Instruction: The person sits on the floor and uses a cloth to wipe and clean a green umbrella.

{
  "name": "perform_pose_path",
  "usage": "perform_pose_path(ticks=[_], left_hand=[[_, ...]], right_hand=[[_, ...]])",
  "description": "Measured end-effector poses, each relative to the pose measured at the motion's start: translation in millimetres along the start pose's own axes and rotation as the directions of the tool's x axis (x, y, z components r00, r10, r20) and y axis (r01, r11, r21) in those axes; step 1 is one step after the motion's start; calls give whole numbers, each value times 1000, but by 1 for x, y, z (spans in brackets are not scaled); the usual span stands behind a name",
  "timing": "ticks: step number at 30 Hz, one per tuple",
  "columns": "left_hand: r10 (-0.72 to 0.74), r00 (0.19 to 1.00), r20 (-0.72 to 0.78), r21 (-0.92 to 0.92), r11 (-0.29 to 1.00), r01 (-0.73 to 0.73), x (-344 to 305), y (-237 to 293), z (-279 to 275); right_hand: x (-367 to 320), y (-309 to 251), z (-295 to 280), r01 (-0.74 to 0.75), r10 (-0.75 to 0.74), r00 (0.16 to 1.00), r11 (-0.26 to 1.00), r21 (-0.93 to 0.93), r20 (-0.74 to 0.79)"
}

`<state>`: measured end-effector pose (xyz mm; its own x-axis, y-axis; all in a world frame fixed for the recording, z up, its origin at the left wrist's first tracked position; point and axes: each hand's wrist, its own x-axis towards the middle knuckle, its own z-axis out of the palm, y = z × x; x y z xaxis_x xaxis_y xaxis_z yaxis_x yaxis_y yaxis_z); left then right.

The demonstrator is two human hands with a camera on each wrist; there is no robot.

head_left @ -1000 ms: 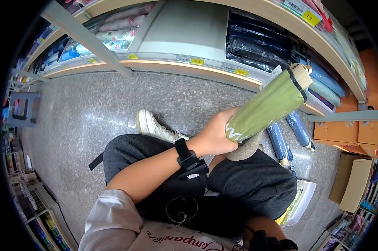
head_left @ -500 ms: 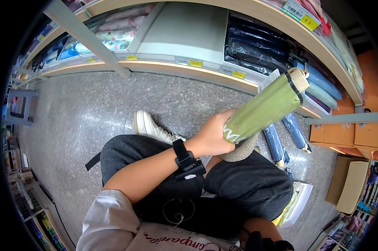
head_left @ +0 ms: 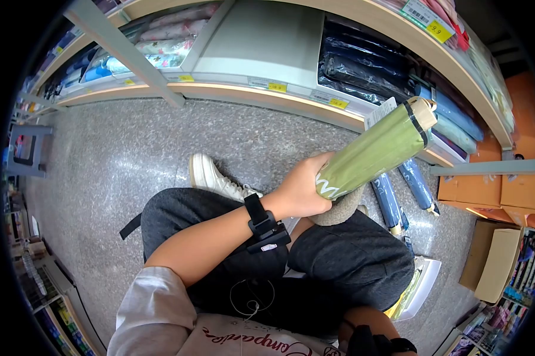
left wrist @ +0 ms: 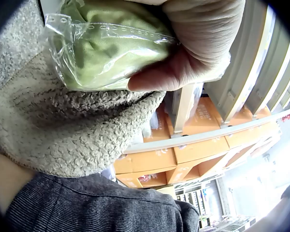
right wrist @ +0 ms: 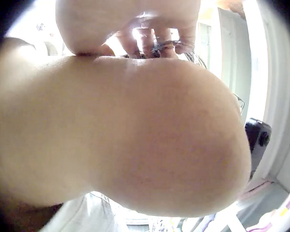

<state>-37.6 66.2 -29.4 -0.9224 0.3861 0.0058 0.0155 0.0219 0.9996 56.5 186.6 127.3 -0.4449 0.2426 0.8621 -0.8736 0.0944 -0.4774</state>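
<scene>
My left hand (head_left: 303,188) grips the green umbrella (head_left: 371,155) by its lower end, thumb (left wrist: 159,76) against the packaging, so it slants across the right of the head view with its pale handle (head_left: 423,113) toward the upper right. I'd judge it light enough for one hand, though the free length probably tips its weight outward. The cloth (left wrist: 123,24) looks soft, likely rolled round a stiff core; the clear sleeve (left wrist: 62,46) is glossy and may slide. A hold around the middle, clear of the black band (head_left: 417,123), should balance better. Whether my right hand (right wrist: 130,21) holds anything, I can't tell.
</scene>
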Motion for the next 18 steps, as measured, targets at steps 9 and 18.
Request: perform_pose_path(ticks=[9, 18], left_hand=[[2, 1000, -18, 49, 999, -1, 0, -1, -1], [5, 999, -36, 92, 996, -2, 0, -3, 0]], right_hand=[[0, -8, -2, 32, -32, 999, 999, -20, 7], [3, -18, -7, 72, -72, 997, 997, -35, 19]])
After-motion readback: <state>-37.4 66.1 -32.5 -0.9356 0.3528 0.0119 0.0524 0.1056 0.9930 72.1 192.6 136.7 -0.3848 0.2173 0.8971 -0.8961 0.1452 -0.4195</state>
